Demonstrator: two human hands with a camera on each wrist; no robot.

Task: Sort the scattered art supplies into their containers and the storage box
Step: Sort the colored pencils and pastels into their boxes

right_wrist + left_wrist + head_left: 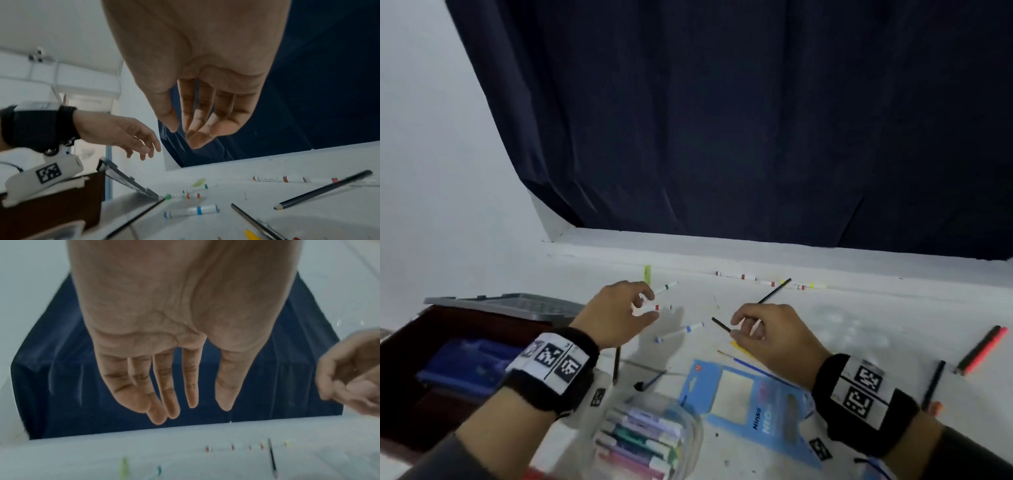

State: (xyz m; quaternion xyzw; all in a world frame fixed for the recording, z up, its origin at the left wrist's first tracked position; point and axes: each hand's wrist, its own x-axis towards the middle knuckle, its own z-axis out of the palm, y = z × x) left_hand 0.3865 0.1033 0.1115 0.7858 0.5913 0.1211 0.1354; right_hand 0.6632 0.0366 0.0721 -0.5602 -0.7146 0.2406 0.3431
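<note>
My left hand (647, 308) hovers with its fingers spread over two white markers, one green-banded (666, 288) and one red-banded (659, 307). It holds nothing; the left wrist view shows its fingers (172, 402) straight and bare. A blue-banded marker (681, 331) lies just nearer. My right hand (739, 329) hangs loosely curled above a black pencil (720, 324) and is empty, fingers (197, 129) clear of the table. A clear tub (688, 416) of markers stands near me. The dark brown storage box (404, 346) sits at the left, its grey lid (500, 303) open behind it.
A second black pencil (774, 291) and several markers (743, 275) lie by the table's back edge. Red pencils (983, 349) lie at the right, and a blue card package (767, 404) with a thin brush (743, 361) is near me. A dark curtain hangs behind.
</note>
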